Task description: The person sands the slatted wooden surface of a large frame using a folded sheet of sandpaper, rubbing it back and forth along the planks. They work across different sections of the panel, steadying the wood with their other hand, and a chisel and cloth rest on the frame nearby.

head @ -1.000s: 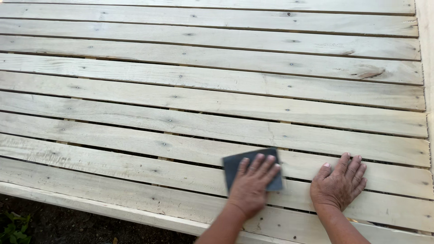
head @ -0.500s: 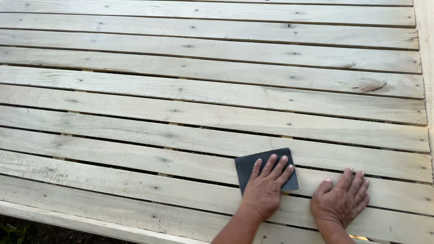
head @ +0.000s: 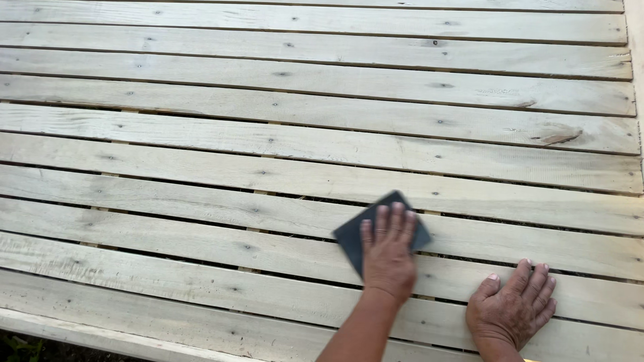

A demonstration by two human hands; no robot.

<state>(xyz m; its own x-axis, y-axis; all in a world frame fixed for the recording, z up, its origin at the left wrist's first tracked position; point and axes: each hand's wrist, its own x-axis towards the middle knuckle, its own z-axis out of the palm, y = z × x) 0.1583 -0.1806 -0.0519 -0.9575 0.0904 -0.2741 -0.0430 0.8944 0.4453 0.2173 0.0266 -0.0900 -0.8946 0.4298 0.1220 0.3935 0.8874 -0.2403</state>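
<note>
Head view looks down on pale wooden slats (head: 268, 144) that run left to right, with narrow dark gaps between them. My left hand (head: 388, 258) lies flat on a dark grey sanding sheet (head: 350, 238), fingers (head: 396, 221) straight and close together, pointing away from me. It is not a closed grip: the palm and fingers press the sheet down onto the wood, and nothing is clamped. The sheet sits turned at an angle, one corner pointing far, its left part showing beside my hand and a small part showing at the right of my fingertips. It straddles a gap between two slats, somewhat right of the middle of the scene and toward the near side.

My right hand (head: 513, 308) is empty, spread open with the palm flat on a nearer slat, to the right of the sheet and apart from it. At the near left corner, past the edge board (head: 121, 338), a strip of dark ground with a bit of green leaf (head: 17, 348) shows.
</note>
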